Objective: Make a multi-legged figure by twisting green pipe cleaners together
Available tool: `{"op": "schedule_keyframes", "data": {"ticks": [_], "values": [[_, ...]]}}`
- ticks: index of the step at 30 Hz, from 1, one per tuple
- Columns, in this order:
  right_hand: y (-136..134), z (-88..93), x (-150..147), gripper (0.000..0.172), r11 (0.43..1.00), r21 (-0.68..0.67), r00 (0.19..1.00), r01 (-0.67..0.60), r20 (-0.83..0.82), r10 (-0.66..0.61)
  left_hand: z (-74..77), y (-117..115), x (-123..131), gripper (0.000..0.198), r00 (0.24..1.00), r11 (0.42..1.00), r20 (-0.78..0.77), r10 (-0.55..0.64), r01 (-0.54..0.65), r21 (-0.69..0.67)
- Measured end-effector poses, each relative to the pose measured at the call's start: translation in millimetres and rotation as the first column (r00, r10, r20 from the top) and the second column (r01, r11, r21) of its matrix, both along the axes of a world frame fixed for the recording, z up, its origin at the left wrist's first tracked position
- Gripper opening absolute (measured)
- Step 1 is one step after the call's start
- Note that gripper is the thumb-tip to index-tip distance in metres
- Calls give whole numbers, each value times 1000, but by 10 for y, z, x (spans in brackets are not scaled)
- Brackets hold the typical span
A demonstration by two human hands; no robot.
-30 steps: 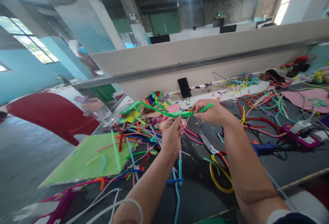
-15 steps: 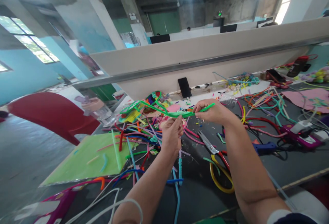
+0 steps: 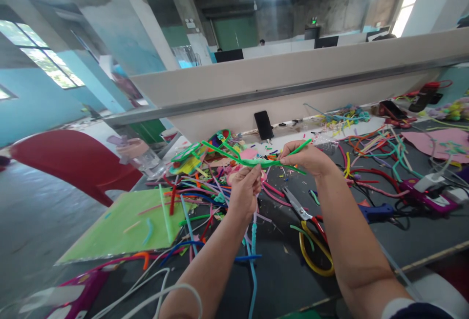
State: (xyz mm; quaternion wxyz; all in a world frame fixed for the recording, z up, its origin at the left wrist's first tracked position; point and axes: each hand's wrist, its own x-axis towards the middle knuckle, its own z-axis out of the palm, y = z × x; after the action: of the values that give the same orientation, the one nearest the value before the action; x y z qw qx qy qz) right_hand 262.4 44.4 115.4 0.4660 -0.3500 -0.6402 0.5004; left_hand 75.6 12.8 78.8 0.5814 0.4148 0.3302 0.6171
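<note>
Both hands hold a twisted green pipe cleaner piece [image 3: 252, 161] above a dark table [image 3: 414, 236]. My left hand [image 3: 245, 189] pinches it from below near its middle. My right hand [image 3: 306, 158] is closed on its right end, and a thin green tip sticks up past the fingers. The left part of the green piece forks into strands that reach toward a heap of coloured pipe cleaners [image 3: 198, 187]. Scissors with red and yellow handles [image 3: 308, 221] lie on the table just below my right forearm.
A light green sheet [image 3: 124, 226] lies at the left, a black phone [image 3: 263, 124] leans on the partition, and a blue glue gun [image 3: 377, 210] and a purple device [image 3: 428, 197] with cables sit at the right. A red chair [image 3: 69, 160] stands left of the table.
My right hand has turned slightly, tilting the green tip further upward. The left hand keeps its pinch in nearly the same place.
</note>
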Motion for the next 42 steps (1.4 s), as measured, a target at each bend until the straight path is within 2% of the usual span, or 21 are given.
{"op": "schedule_keyframes", "data": {"ticks": [5,10,16,21,25,28,31,34,36,37,38,39,40,41,42], "values": [[93,-60,-58,13,987,-124,973,-107,-216,78,23,45,-97,38,996,996,8,-89,89,-18],[79,-51,-126,12,959,-198,950,-203,-278,144,47,76,-137,43,985,988,92,-147,151,-30],[82,-95,-191,15,917,-264,911,-298,-366,191,72,67,-142,45,983,989,132,-124,133,-63],[151,-209,-230,12,860,-240,830,-450,-467,304,90,45,-145,46,986,990,119,-119,127,-56],[164,-253,-310,12,835,-279,795,-474,-543,270,90,77,-170,44,989,996,129,-70,76,-43],[156,-263,-432,14,844,-296,795,-447,-565,223,82,135,-224,41,990,999,144,3,3,-41],[188,-308,-553,22,878,-341,860,-336,-491,138,76,194,-297,43,985,998,167,46,-39,-46],[270,-357,-553,25,940,-338,975,-48,-221,-29,79,236,-366,45,979,997,189,71,-65,-39],[303,-338,-463,26,950,-207,968,233,-42,-247,83,252,-399,45,975,995,196,101,-96,-34],[296,-304,-404,26,900,-88,903,427,-21,-430,84,256,-410,44,973,993,199,115,-110,-34],[268,-254,-347,25,767,65,770,638,-80,-633,84,257,-416,44,972,992,200,125,-121,-34],[219,-192,-303,24,587,242,627,773,-151,-764,83,256,-417,44,971,991,198,132,-128,-34],[152,-126,-279,24,395,398,503,828,-216,-837,80,254,-413,43,972,991,194,136,-132,-35],[74,-61,-281,22,269,533,454,802,-253,-854,77,249,-405,42,973,991,188,137,-132,-36],[-8,-6,-311,18,216,661,480,719,-247,-842,72,242,-394,42,974,990,182,138,-134,-36]]}}
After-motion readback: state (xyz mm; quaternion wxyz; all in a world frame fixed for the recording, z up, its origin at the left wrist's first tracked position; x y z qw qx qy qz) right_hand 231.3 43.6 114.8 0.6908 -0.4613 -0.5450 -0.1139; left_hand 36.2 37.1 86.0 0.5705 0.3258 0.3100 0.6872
